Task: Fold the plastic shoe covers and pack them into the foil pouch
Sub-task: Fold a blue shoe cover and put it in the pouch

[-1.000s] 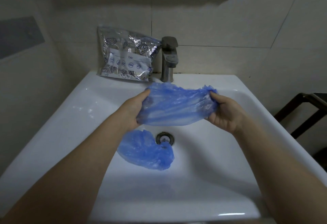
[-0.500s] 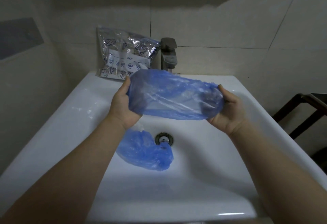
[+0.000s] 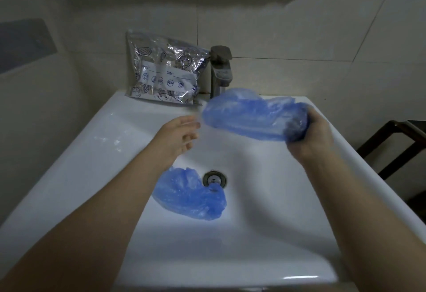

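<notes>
Right hand point(image 3: 309, 137) gripping one end of blue shoe cover point(image 3: 251, 116) above sink point(image 3: 299, 211), left hand point(image 3: 178, 136) hovering loose beside its free end, second shoe cover point(image 3: 189, 196) lying crumpled by drain point(image 3: 214, 177), foil pouch point(image 3: 164, 70) leaning against wall beside faucet point(image 3: 220, 70).

Two bare forearms are showing, reaching in from the near edge. Both are lacking sleeves, cuffs, gloves, watches and bands. The left hand point(image 3: 178, 134) and the right hand point(image 3: 310, 139) are both uncovered, wearing no visible rings. The left fingers are blurring, so finer detail is escaping view.
</notes>
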The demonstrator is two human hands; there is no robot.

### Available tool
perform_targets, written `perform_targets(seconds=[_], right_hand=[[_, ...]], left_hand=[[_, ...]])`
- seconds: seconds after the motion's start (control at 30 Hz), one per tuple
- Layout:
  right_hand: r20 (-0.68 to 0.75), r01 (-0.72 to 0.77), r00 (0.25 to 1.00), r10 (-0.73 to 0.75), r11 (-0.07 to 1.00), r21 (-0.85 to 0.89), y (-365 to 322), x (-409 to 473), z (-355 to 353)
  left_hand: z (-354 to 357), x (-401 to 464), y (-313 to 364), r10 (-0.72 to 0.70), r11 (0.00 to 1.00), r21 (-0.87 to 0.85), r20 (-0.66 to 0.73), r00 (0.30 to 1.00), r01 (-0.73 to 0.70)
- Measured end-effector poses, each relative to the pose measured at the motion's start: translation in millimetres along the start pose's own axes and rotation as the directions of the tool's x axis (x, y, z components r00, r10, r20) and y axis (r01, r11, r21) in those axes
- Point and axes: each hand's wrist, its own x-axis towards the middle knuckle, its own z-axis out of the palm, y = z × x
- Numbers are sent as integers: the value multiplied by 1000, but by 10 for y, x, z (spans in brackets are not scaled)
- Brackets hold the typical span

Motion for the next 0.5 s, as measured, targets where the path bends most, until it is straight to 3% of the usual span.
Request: perform_targets(seconds=[0.07, 0.1, 0.17, 0.2, 0.27, 0.33, 0.4, 0.5], right_hand=[[-192, 248, 938, -290, 944, -216, -93, -1, 12], [-189, 378, 861, -473, 842, -385, -132, -30, 29], [55, 561, 713, -699, 522, -642, -124, -141, 104], [221, 609, 668, -711, 351, -711, -81, -204, 140], [524, 650, 578, -625, -35, -759, 75, -305, 182], [799, 696, 464, -382, -401, -596, 275, -351, 199], [919, 723, 355, -171, -573, -386, 455, -378, 214], [965, 727, 259, -49, -648, -229, 590, -369, 221]], left_hand=[[-13, -9, -50, -61, 991, 115, -23, 998, 64], [8, -30, -50, -82, 991, 109, -19, 996, 83], [81, -75, -17, -95, 993, 70, 35, 995, 92], [132, -91, 1, -97, 994, 55, 71, 993, 93], [219, -130, 31, -87, 996, 21, 141, 986, 84], [282, -155, 41, -55, 996, -57, 234, 971, 70], [327, -180, 62, 3, 987, -152, 343, 939, 52], [359, -220, 63, 86, 986, -166, 409, 909, -18]])
